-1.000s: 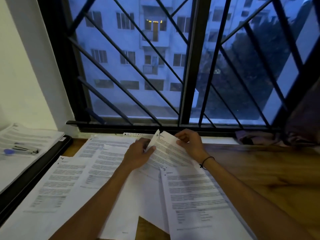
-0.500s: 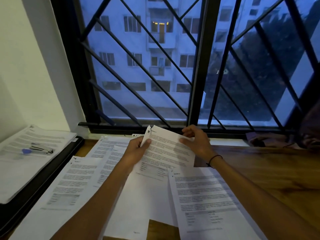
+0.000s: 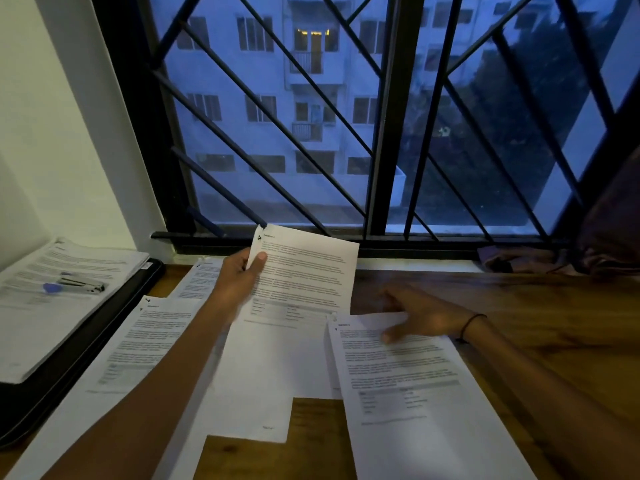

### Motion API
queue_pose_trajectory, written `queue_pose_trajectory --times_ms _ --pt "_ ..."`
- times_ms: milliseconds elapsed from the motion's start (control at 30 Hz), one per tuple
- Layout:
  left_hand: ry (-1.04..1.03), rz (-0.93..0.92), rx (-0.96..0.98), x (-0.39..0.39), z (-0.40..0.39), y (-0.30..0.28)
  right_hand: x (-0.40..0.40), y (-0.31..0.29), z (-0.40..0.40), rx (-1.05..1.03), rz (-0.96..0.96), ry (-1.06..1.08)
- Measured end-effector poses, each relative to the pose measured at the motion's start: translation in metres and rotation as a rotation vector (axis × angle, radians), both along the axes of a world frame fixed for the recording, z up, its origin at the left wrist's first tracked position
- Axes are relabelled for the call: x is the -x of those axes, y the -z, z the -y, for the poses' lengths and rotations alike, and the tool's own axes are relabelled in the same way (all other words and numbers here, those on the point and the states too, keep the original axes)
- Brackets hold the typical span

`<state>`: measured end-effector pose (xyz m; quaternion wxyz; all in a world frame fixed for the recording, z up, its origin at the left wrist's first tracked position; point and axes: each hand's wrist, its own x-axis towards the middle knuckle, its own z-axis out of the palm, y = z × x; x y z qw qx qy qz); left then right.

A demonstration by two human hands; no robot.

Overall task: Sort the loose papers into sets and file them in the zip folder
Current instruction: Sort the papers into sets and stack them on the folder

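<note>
While the left hand (image 3: 242, 282) pinches a raised printed sheet (image 3: 304, 271) by its edge and the right hand (image 3: 415, 317) rests open-fingered on a tabletop pile (image 3: 408, 386), sorting seems underway; next, match that sheet to its set, with the zip folder (image 3: 86, 341) lying far left.

One view only, from the person's head, facing forward and down across the counter (image 3: 519, 306) toward the barred window (image 3: 381, 133). It sits close above the forearms, with papers (image 3: 398, 375) filling the lower frame.

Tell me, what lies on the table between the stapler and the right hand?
In the head view: the black zip folder's edge, printed sheets, and the left hand holding one sheet.
</note>
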<state>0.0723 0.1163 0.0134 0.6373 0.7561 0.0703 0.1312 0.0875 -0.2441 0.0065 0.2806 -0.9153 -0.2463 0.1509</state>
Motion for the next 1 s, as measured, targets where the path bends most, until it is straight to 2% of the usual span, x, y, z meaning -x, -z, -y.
queue_pose_trajectory --times_ms 167,400,567,767,933,1000 --pt "0.003 0.017 0.041 0.008 -0.008 -0.006 -0.002 0.003 -0.005 0.141 0.024 0.0" --pt "-0.034 0.065 0.129 0.016 -0.05 -0.011 -0.007 -0.014 -0.01 0.087 0.077 -0.011" --pt "-0.01 0.116 0.237 0.018 -0.09 -0.024 -0.03 -0.01 -0.005 0.101 0.175 0.075" --pt "0.03 0.01 0.208 0.021 -0.074 -0.022 -0.049 -0.015 -0.028 0.016 0.253 0.1" --pt "0.105 -0.117 -0.003 0.023 -0.025 -0.01 -0.05 -0.034 -0.058 -0.087 0.294 0.04" --pt "0.113 -0.112 -0.047 0.023 -0.009 -0.008 -0.045 -0.043 -0.069 -0.158 0.302 -0.012"
